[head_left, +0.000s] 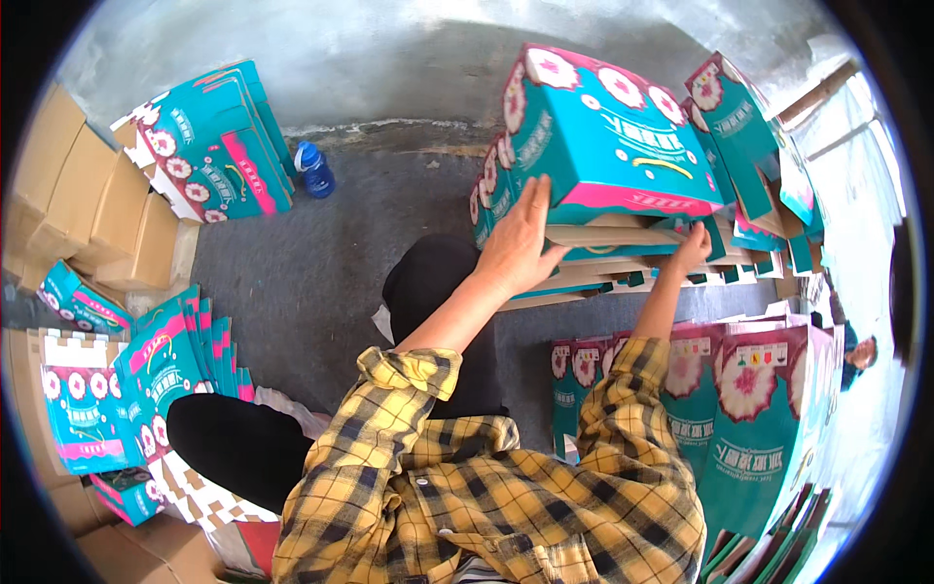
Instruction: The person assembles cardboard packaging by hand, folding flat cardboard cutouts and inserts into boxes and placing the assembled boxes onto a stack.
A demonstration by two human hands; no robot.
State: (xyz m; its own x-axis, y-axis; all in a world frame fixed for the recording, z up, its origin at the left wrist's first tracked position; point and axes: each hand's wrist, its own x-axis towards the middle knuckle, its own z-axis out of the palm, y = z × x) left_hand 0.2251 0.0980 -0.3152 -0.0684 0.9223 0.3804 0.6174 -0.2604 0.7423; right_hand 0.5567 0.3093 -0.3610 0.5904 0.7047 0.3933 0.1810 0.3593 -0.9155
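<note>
In front of me, a teal and pink cardboard box (623, 127) with printed fruit slices sits tilted on a stack of flattened cartons (584, 277). Its left near corner is held by my left hand (520, 234), the fingers laid along the side and the thumb apart below. My right hand (692, 249) grips near the box's lower right edge with its fingers curled. What lies under those fingertips is partly hidden.
Flattened printed cartons (219, 146) lean by the wall beside a blue bottle (314, 170). Brown boxes (117, 229) are stacked at left. More printed cartons (156, 365) stand below them. Upright cartons (759, 419) crowd my right side. A person (858, 355) shows at the far right.
</note>
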